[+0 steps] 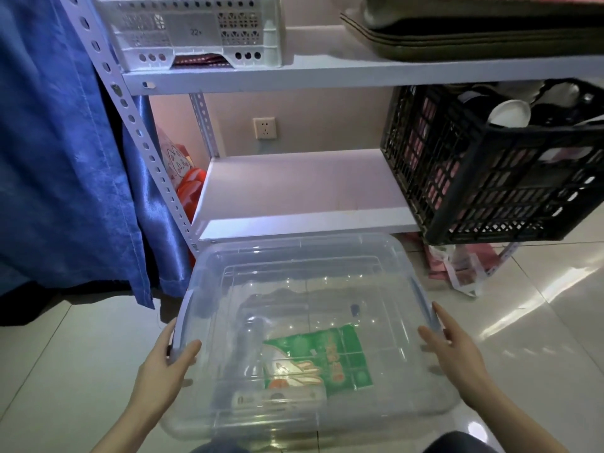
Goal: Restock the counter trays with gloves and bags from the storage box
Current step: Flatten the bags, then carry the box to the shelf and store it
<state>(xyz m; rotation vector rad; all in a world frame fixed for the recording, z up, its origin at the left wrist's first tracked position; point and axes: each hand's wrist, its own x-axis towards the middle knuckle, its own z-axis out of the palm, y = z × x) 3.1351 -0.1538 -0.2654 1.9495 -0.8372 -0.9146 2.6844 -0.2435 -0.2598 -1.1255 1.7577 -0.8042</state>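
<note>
The storage box (294, 282) is sitting on the tiled floor (81, 354) just in front of the lowest shelf (294, 188), with its clear lid (327, 256) closed over it. Through the lid a green packet (318, 359) is showing, lying flat near the front beside a pale slim carton (277, 398); the rest of the inside is looking largely bare, so the box is probably going to feel light. Its walls are thin, glossy plastic, likely flexing a little and sliding easily on the polished tiles, so the grey side latches (183, 308) are looking like the firmest places to take hold. The left hand (163, 364) is clamping the left rim, thumb lying over the lid and fingers wrapping the outside of the latch. The right hand (457, 348) is resting on the opposite rim with fingers held straighter along the latch and the thumb on the lid, pressing rather than closing round it. Whether the latches are fastened I cannot tell. A black crate (490, 178) is overhanging the shelf edge to the right, near enough to catch a rising lid, and a blue curtain (58, 158) is hanging to the left.
</note>
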